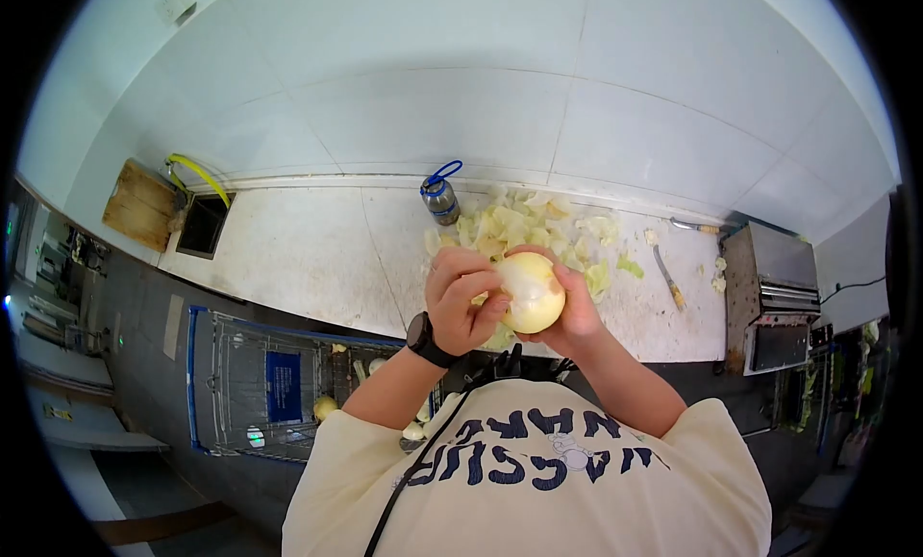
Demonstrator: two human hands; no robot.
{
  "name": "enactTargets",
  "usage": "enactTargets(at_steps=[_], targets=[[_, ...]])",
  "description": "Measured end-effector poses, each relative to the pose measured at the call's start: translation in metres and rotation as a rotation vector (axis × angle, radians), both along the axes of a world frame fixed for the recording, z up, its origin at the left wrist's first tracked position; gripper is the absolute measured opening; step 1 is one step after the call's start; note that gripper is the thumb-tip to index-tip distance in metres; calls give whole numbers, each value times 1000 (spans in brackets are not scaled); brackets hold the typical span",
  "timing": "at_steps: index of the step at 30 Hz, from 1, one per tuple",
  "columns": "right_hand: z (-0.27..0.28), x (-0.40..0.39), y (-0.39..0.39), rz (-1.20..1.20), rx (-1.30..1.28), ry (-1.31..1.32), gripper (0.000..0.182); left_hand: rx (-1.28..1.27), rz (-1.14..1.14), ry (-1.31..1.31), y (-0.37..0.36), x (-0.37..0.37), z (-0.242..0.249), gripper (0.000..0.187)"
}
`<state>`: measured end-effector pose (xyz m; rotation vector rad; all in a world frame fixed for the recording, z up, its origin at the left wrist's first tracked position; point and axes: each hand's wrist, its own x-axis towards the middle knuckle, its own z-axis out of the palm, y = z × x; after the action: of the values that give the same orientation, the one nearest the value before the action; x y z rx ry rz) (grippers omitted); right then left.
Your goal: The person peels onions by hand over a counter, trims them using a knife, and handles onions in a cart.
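Observation:
A large, pale yellow onion (pixel 534 296) is held up in front of my chest, above the front part of the counter. My right hand (pixel 577 312) wraps around its right side and underside. On its left side, the bent fingers and thumb of my left hand (pixel 461 296) pinch at the surface; whether a strip of skin lies between them is hidden. A dark watch sits on my left wrist. Just behind my hands lies a loose heap of pale onion peels (pixel 524 221), spread over the counter.
A bottle with a blue loop (pixel 440 197) stands left of the peels. Two knives, one curved (pixel 668 276) and one at the wall (pixel 694 226), lie rightward, near a metal box (pixel 755 278). A wire cart (pixel 250 384) holding onions stands below left. A sink (pixel 204 225) is far left.

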<state>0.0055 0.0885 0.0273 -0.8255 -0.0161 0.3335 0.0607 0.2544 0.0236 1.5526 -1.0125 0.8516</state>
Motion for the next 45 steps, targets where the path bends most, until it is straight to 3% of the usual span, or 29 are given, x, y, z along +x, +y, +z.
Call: enactTargets(at_steps=[5, 11, 17, 23, 26, 35, 38, 41, 45], targets=[[4, -1, -4, -8, -31, 46, 54, 253, -45, 12, 16, -8, 25, 19], [2, -1, -10, 30, -147, 13, 53, 402, -229, 319, 34, -5, 40, 23], [3, -3, -11, 108, -182, 37, 55, 502, -398, 351, 40, 0, 46, 21], [-5, -5, -9, 164, 43, 28, 56, 391, -134, 9, 34, -14, 34, 20], [-6, -7, -5, 119, 96, 128, 60, 331, -73, -30, 32, -17, 27, 19], [-9, -10, -7, 128, 87, 141, 58, 384, -238, 49, 36, -6, 30, 28], [-13, -12, -8, 141, 165, 187, 56, 354, -171, 186, 31, -17, 42, 29], [2, -15, -5, 55, 43, 234, 57, 333, -251, 161, 30, -12, 40, 28], [-16, -12, -13, 135, 71, 58, 59, 285, -257, 194, 32, -9, 32, 23]])
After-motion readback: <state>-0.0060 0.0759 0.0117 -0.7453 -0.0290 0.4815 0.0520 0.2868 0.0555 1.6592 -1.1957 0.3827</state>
